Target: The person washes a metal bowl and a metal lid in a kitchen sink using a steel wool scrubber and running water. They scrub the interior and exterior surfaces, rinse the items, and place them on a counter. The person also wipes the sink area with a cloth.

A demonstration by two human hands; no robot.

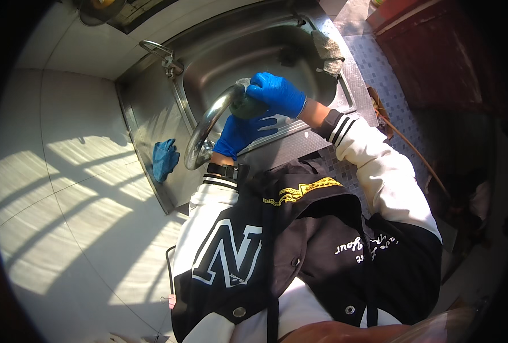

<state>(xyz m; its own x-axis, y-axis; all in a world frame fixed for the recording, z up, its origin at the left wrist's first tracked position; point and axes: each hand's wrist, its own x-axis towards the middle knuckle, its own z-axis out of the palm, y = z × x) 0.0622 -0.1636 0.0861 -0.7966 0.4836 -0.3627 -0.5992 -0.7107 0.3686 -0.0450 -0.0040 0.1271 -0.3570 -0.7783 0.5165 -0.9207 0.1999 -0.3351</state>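
Observation:
Over a stainless steel sink (219, 64), both hands wear blue gloves beside a curved metal faucet (213, 118). My right hand (279, 95) has its fingers curled on a dark green, rounded object (248, 108), whose kind is unclear. My left hand (245, 132) lies just below that object, nearer my body, with some fingers stretched out and apart; whether it bears the object's weight cannot be told. Something pale and shiny (243, 81) shows at the faucet's mouth, partly hidden by the right hand.
A crumpled blue cloth (165, 160) lies on the metal drainboard at left. Behind it, a smaller tap (172, 66) stands at the basin's corner. A beige textured cloth (329, 51) hangs over the far right rim. An orange hose or cord (412, 148) runs at right.

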